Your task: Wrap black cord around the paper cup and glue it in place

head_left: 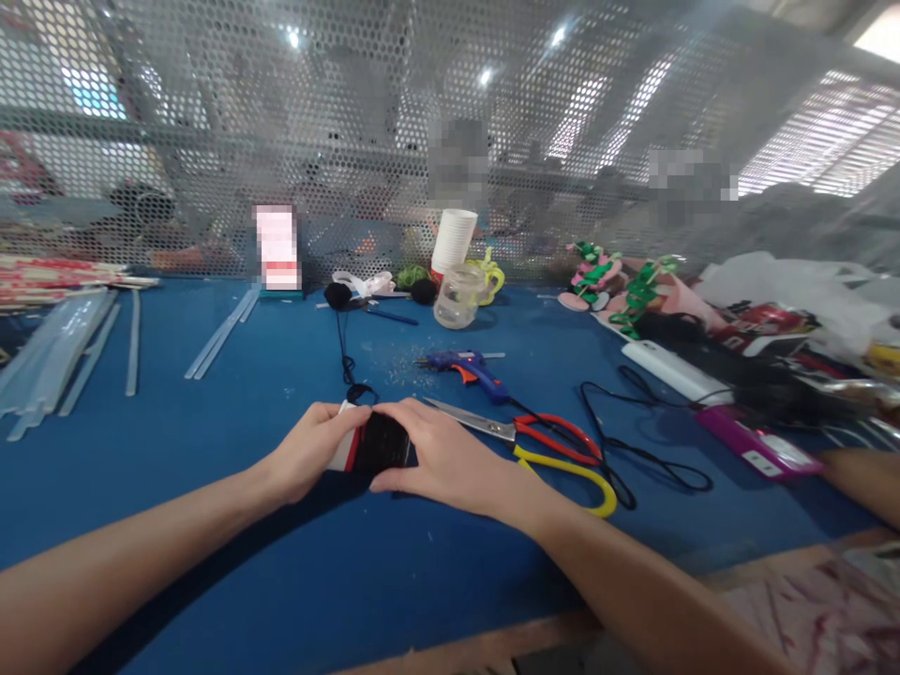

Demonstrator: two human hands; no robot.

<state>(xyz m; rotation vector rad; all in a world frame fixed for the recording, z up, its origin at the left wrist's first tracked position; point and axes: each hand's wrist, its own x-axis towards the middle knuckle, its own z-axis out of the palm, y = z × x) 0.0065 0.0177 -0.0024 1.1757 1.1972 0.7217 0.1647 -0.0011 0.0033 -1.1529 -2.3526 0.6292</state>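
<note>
My left hand point(306, 450) grips the left end of a card wound with black yarn point(381, 444); a white and red edge shows beside its thumb. My right hand point(450, 457) is closed round the other end, thumb below and fingers over the top. From the wound card a black strand point(340, 330) runs away over the table to a black ball point(338, 296). Scissors point(501, 427) with one red and one yellow handle lie just beyond my right hand. Behind them is a blue glue gun point(468, 366) with an orange trigger.
Clear glue sticks point(56, 352) lie at left on the blue table point(281, 581). A phone point(278, 248), a clear jar point(458, 298) and a white paper cup stack point(454, 239) stand at the back. On the right are a purple power strip point(756, 441) and another person's arm point(868, 478).
</note>
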